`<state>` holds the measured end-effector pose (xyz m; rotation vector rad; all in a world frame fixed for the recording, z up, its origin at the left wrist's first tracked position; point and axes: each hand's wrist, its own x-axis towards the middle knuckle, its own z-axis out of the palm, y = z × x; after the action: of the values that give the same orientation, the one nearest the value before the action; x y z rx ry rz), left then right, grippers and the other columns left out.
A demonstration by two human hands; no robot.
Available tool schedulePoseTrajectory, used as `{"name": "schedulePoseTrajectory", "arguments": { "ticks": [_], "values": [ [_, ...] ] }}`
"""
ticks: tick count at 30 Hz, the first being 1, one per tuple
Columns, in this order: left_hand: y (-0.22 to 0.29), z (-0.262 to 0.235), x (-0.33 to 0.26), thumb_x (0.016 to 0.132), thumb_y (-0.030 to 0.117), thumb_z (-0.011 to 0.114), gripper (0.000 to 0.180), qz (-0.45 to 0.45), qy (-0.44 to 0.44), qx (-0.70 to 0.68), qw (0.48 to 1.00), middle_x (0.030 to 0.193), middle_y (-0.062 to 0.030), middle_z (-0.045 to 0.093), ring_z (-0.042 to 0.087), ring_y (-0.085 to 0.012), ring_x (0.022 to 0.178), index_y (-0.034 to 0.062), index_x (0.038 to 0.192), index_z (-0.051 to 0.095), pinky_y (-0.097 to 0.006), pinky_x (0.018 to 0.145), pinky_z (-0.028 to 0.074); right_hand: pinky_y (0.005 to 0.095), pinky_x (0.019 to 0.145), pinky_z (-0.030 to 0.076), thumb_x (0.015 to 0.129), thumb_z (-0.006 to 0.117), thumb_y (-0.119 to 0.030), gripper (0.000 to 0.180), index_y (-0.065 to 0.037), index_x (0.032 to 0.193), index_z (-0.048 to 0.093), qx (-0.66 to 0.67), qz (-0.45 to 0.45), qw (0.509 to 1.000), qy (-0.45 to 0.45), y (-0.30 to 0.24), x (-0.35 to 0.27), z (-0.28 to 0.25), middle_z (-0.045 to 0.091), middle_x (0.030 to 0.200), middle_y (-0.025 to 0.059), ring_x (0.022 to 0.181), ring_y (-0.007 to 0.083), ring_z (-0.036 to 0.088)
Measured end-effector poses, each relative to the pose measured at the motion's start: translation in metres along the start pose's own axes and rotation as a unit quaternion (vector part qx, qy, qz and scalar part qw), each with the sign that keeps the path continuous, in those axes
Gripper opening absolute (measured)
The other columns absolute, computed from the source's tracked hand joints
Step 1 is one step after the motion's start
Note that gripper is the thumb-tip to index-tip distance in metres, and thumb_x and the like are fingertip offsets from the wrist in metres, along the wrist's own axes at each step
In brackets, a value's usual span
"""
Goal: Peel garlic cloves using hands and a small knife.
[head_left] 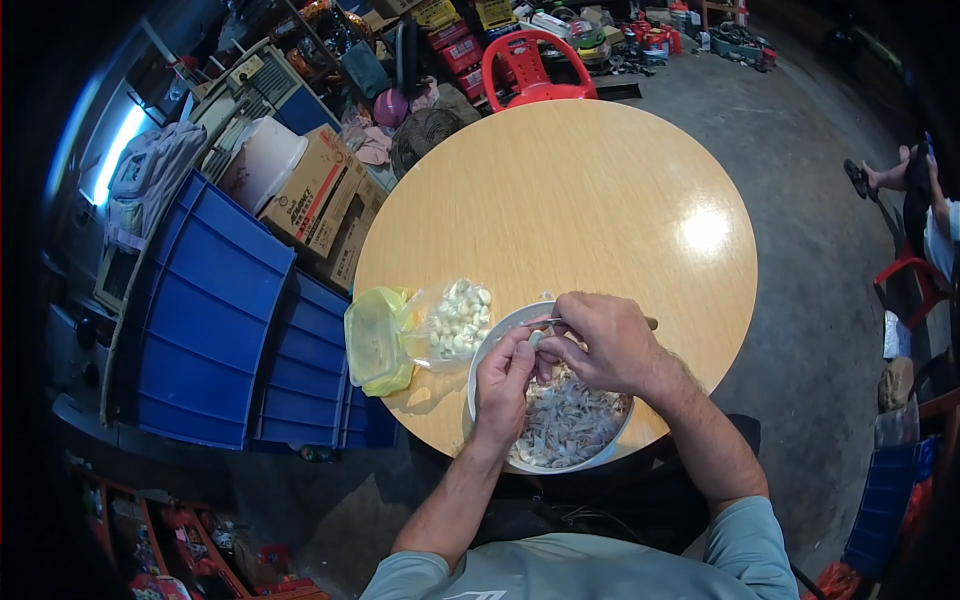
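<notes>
My left hand (503,385) pinches a pale garlic clove (535,339) over a white bowl (484,354) full of garlic skins and cloves. My right hand (603,343) grips a small knife (548,322), its blade touching the clove and its handle end poking out past my knuckles. Left of the bowl lies a clear plastic bag of peeled white cloves (458,318), spilling out of a yellow-green plastic container (373,341). All of it sits at the near edge of a round wooden table (580,200).
Blue plastic crates (215,320) stand stacked to the left of the table, with cardboard boxes (320,195) behind them. A red plastic chair (525,70) stands at the far side. Another person's legs (885,178) show at the right edge on the concrete floor.
</notes>
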<state>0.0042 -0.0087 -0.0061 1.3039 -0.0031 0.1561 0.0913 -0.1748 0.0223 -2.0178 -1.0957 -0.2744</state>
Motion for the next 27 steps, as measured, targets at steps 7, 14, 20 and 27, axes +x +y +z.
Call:
{"name": "schedulePoseTrajectory", "arguments": {
  "ticks": [7,14,20,27],
  "values": [
    [0.000,0.000,-0.002,0.107,0.022,0.052,0.034,-0.008,0.015,-0.058,0.998,0.095,-0.0021,0.066,0.052,-0.0055,0.078,-0.0002,0.131,0.060,-0.020,0.071,0.045,0.0423,0.062,0.055,0.086,0.074,-0.023,0.025,-0.004,0.089,0.058,-0.011,-0.010,1.000,0.013,-0.002,0.000,0.002,0.065,0.077,0.0122,0.073,0.0306,0.070],
    [0.001,0.005,-0.003,0.107,0.022,0.051,0.033,-0.020,0.016,-0.098,0.995,0.093,-0.0009,0.065,0.052,-0.0054,0.077,0.0005,0.131,0.060,-0.020,0.070,0.045,0.0417,0.061,0.056,0.087,0.073,-0.025,0.023,-0.005,0.092,0.062,-0.016,-0.011,1.000,0.006,-0.004,0.000,-0.001,0.068,0.078,0.0127,0.073,0.0299,0.071],
    [0.000,0.005,-0.003,0.108,0.027,0.049,0.038,-0.050,0.019,-0.140,0.989,0.099,-0.0015,0.065,0.053,-0.0059,0.081,-0.0006,0.133,0.056,-0.022,0.073,0.045,0.0415,0.063,0.057,0.087,0.072,-0.028,0.026,-0.006,0.098,0.066,0.008,0.017,0.999,-0.034,-0.005,0.000,-0.005,0.072,0.083,0.0131,0.076,0.0292,0.073],
    [0.011,0.010,0.002,0.107,0.025,0.049,0.038,-0.125,0.073,-0.234,0.961,0.111,-0.0067,0.062,0.060,-0.0131,0.093,-0.0003,0.135,0.051,-0.031,0.089,0.052,0.0428,0.066,0.057,0.087,0.072,-0.033,0.028,-0.006,0.097,0.068,0.004,-0.016,0.998,-0.066,-0.003,-0.002,-0.004,0.072,0.080,0.0113,0.076,0.0305,0.072]
  ]
}}
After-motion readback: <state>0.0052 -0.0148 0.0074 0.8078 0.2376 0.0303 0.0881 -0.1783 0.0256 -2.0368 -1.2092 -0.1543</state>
